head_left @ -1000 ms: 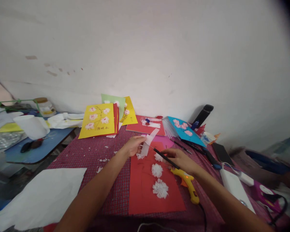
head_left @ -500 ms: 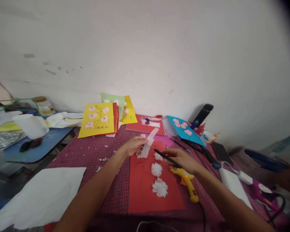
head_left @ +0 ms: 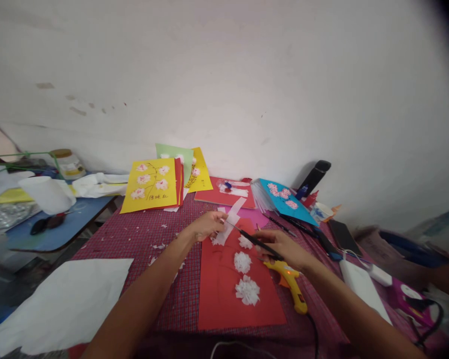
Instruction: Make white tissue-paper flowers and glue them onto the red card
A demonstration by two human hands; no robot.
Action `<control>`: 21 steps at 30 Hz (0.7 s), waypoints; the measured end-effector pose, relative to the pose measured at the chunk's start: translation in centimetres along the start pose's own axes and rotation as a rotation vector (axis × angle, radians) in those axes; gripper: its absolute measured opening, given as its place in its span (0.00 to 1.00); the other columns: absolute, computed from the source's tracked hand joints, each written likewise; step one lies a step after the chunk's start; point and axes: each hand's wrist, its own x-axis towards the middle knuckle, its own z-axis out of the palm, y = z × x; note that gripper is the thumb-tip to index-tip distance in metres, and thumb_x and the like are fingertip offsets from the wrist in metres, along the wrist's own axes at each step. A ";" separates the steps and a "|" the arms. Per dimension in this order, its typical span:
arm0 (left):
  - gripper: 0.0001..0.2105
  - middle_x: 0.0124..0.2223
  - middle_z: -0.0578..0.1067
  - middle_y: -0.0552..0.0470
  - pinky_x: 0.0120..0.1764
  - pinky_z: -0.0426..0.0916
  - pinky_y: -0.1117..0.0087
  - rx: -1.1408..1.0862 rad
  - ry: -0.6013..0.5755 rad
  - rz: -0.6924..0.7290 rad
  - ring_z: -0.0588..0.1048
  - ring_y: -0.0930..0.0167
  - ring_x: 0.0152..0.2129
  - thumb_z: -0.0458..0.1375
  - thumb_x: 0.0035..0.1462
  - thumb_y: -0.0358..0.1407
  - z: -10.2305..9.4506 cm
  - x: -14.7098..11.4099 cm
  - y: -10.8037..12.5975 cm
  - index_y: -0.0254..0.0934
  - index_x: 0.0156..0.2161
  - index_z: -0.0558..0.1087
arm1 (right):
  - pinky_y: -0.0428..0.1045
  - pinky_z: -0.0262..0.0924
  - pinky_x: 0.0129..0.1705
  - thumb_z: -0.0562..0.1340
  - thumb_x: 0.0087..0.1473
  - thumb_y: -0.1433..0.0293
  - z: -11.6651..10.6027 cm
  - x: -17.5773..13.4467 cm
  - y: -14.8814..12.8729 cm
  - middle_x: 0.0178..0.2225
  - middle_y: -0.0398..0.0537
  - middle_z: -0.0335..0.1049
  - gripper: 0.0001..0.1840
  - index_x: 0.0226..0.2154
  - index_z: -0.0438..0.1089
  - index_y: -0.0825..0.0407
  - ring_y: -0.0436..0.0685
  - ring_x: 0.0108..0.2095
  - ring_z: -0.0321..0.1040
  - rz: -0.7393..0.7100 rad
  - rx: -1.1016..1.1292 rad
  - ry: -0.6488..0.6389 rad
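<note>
Between the fingers of my left hand (head_left: 210,225) is a white tissue-paper strip (head_left: 229,225), above the top of a red sheet (head_left: 220,289). My right hand (head_left: 279,245) grips a slim black tool (head_left: 260,243) with a thin metal tip, which points left and reaches the strip; its exact kind is unclear. Ruffled white paper flowers, such as one large flower (head_left: 247,290) and a smaller flower (head_left: 242,262), sit on the red sheet beside faint curved lines. A yellow glue gun (head_left: 290,282) with a lit orange light lies just below my right hand.
Yellow flower cards (head_left: 147,187) lean at the back left. A blue flower card (head_left: 286,200) and a black phone (head_left: 344,237) are on the right. White paper (head_left: 67,299) lies front left. A paper roll (head_left: 47,194) stands on the blue side table (head_left: 60,234).
The black tool and the white strip have shifted very slightly. My hands stay in nearly the same places, and nothing else has moved.
</note>
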 end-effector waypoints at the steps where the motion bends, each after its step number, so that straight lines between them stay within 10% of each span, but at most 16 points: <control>1: 0.23 0.29 0.77 0.53 0.16 0.54 0.80 0.009 0.002 0.000 0.69 0.79 0.14 0.64 0.40 0.30 0.0 0.0 0.0 0.33 0.46 0.77 | 0.45 0.57 0.28 0.65 0.54 0.63 0.0 0.0 0.0 0.27 0.42 0.71 0.18 0.46 0.76 0.51 0.50 0.24 0.65 0.003 0.000 0.000; 21: 0.20 0.30 0.77 0.53 0.17 0.53 0.79 0.019 0.068 0.024 0.70 0.78 0.16 0.66 0.42 0.29 -1.0 0.3 -0.2 0.35 0.45 0.78 | 0.44 0.55 0.24 0.65 0.49 0.64 0.1 1.1 -0.7 0.29 0.44 0.72 0.20 0.45 0.77 0.53 0.49 0.23 0.62 0.022 -0.057 0.012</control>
